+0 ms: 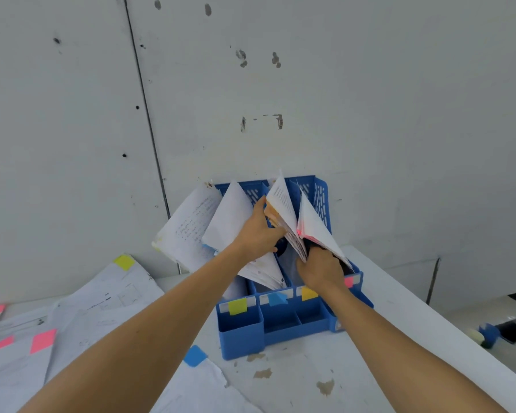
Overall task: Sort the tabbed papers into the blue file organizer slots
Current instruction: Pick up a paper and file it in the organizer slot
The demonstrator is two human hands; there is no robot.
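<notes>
Holding the orange-tabbed sheaf (282, 208) in the third slot of the blue file organizer (292, 326), left hand (259, 231) curled round its edge, thumb raised. Right hand (322, 268) at its foot, fingers buried among papers, grip unclear.

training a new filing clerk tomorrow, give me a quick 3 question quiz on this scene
1. True or false: the left hand and right hand are both among the papers in the organizer.
2. Which colour is the organizer's leftmost front label? A pink, B yellow, C blue.
3. Fill in: the loose sheet on the table nearest the organizer carries a ___ tab.
Key: 1 true; 2 B; 3 blue.
</notes>
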